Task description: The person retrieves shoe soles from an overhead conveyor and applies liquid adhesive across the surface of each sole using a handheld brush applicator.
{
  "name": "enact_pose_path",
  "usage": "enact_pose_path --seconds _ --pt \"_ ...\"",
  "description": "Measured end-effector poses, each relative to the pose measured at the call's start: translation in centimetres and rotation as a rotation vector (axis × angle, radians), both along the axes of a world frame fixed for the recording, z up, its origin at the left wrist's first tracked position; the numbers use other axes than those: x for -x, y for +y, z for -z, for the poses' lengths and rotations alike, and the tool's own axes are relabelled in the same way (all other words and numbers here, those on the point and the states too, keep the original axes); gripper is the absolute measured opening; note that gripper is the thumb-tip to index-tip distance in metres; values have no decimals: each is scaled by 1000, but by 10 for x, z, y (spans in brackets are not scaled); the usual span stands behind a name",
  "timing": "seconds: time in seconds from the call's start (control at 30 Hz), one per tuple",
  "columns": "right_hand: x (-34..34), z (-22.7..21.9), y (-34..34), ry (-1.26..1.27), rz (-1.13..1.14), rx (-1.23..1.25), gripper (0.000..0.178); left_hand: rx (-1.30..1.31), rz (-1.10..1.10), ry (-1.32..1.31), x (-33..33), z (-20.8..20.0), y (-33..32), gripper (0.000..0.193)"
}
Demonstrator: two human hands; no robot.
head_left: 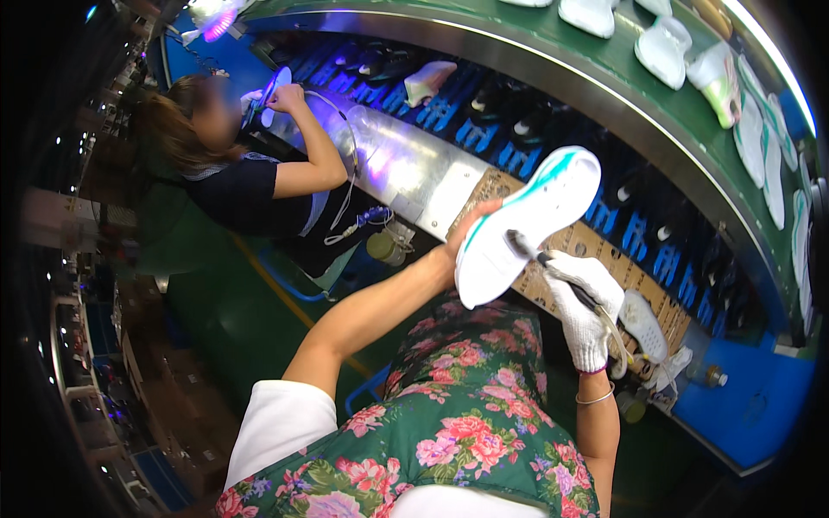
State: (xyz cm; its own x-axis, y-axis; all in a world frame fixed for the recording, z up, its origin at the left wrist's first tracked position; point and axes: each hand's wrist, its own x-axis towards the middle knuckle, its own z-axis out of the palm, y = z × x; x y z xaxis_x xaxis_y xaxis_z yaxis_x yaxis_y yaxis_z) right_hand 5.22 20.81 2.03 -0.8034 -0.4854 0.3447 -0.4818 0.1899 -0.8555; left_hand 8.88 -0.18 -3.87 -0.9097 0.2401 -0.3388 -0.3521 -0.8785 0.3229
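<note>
My bare left hand (468,226) grips a white shoe sole (553,200) with teal edging by its left side, fingers mostly hidden beneath it. The sole is held up and tilted, its broad white face toward me. In a white knit glove, my right hand (585,298) is closed around a dark-handled brush (544,257) with a pale tube running back from it past the wrist. The brush's dark tip rests on or just over the sole's lower half; contact is hard to tell.
A workbench covered in brown board (635,274) lies beyond my hands, with another sole (643,325) and a small bottle (706,374) at right. Behind runs a rack of blue holders (473,135). A green conveyor (596,73) carries several soles. A co-worker (250,186) works at left.
</note>
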Motion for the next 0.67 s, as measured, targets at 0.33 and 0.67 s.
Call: enact_pose_path --seconds 0.33,0.67 --pt "-6 -4 -41 409 -74 30 16 -303 73 194 -28 34 -28 70" --pt "24 47 -24 -654 17 700 26 -90 -33 731 -42 -28 -152 116"
